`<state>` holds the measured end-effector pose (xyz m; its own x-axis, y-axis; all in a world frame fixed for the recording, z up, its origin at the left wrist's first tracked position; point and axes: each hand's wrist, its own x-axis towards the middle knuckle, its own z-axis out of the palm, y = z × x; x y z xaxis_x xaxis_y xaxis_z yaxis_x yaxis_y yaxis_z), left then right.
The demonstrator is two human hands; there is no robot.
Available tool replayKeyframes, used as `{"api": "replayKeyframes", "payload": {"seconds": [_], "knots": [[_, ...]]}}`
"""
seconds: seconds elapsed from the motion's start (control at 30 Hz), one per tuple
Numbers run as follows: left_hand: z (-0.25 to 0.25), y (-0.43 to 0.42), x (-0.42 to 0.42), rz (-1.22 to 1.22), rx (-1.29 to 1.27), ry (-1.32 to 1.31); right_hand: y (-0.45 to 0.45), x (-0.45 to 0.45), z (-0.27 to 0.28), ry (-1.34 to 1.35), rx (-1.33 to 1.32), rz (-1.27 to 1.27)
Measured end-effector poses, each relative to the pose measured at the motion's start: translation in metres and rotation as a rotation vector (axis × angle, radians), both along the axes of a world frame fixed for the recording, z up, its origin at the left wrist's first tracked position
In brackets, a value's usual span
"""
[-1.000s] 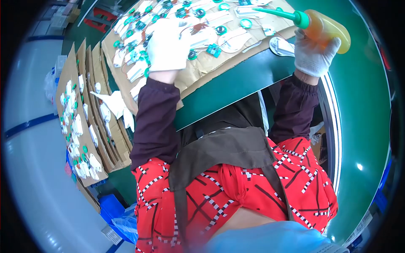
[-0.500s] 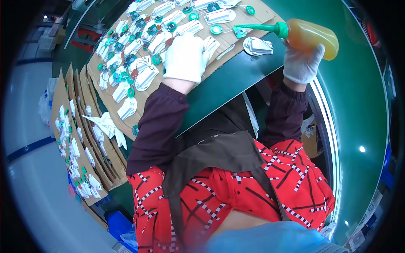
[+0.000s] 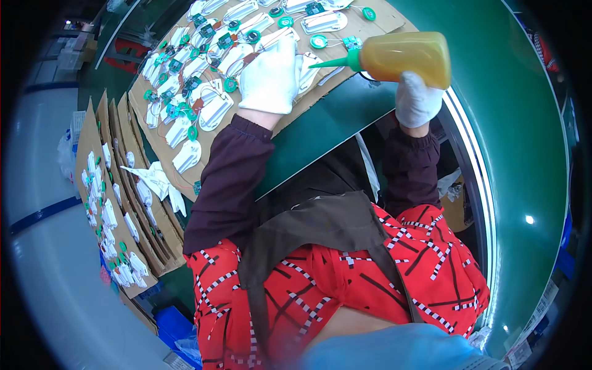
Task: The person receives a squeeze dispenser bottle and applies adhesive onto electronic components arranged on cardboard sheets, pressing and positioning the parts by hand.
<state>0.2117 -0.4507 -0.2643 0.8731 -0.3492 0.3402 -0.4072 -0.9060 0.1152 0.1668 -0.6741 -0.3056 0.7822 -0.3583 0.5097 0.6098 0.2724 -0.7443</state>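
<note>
My right hand (image 3: 419, 100), in a white glove, grips a clear squeeze bottle (image 3: 407, 57) of amber liquid. The bottle lies nearly level, its green nozzle (image 3: 333, 63) pointing left toward my other hand. My gloved left hand (image 3: 269, 79) is over the cardboard sheet (image 3: 283, 126), among white plastic parts; its fingertips are hidden behind the glove, so what they hold cannot be made out. Around it lie white housings (image 3: 216, 112) with wires, green round pieces (image 3: 230, 84) and small green circuit boards (image 3: 225, 41).
The sheet rests on a green table (image 3: 518, 160). At the left stand several upright cardboard sheets (image 3: 126, 246) bearing similar parts, with a white glove (image 3: 154, 179) on them. A blue bin (image 3: 176, 324) sits below.
The bottle and my right hand have moved left and down toward my left hand. My left hand has shifted right from its earlier place. The sheet has moved in view.
</note>
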Motion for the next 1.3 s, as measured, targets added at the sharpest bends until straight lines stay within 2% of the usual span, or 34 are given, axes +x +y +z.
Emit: {"api": "replayKeyframes", "payload": {"seconds": [0.03,0.1,0.2,0.3,0.53,0.73,0.8,0.9,1.0,1.13,1.2,1.3], "knots": [[-0.001,0.001,0.0,-0.017,-0.017,-0.032,0.004,-0.002,0.001,0.053,-0.102,-0.014],[0.002,0.0,0.001,0.002,0.0,-0.019,0.013,-0.005,0.005,0.095,-0.011,0.052],[0.003,-0.002,0.001,0.015,0.007,-0.027,0.018,-0.003,0.006,0.145,-0.142,-0.042],[0.006,-0.004,-0.001,-0.024,-0.017,-0.05,0.021,-0.001,0.004,0.057,-0.155,-0.057],[0.006,-0.003,-0.002,-0.064,0.046,-0.063,0.016,0.001,0.007,0.108,-0.249,-0.09],[0.004,-0.003,-0.002,-0.052,0.045,-0.047,0.009,0.005,0.021,0.118,-0.233,-0.015],[0.006,-0.004,-0.002,-0.049,0.039,-0.04,0.007,0.009,0.022,0.079,-0.402,-0.095],[0.006,-0.004,-0.002,-0.039,0.045,-0.034,0.009,0.007,0.029,0.108,-0.462,-0.073],[0.004,-0.004,-0.001,-0.032,0.059,-0.042,0.003,0.012,0.013,0.092,-0.331,-0.028],[0.0,-0.002,0.001,-0.033,0.066,-0.052,0.001,0.006,0.016,0.129,-0.381,0.017],[-0.001,-0.001,0.001,-0.039,0.054,-0.05,0.003,0.009,0.023,-0.096,-0.529,0.011],[0.0,-0.001,0.0,-0.042,0.044,-0.041,-0.006,0.004,0.019,-0.047,-0.63,-0.017]]}}
